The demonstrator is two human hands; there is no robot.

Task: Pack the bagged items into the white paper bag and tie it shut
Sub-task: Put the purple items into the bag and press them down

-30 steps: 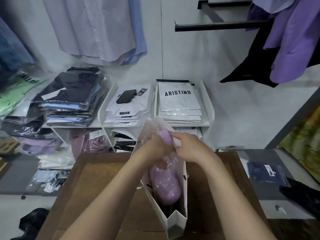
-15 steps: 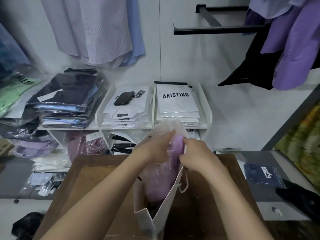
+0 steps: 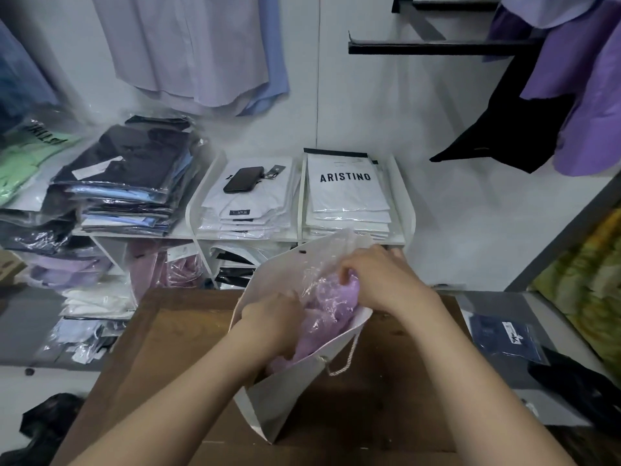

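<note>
A white paper bag stands tilted on the brown table, its mouth open. A purple garment in clear plastic sits partly inside, its top sticking out. The left hand reaches into the mouth, its grip curled on the garment. The right hand has its grip closed on the upper end.

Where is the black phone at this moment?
In the head view, the black phone lies on a stack of white shirts, left of the ARISTINO stack.
</note>
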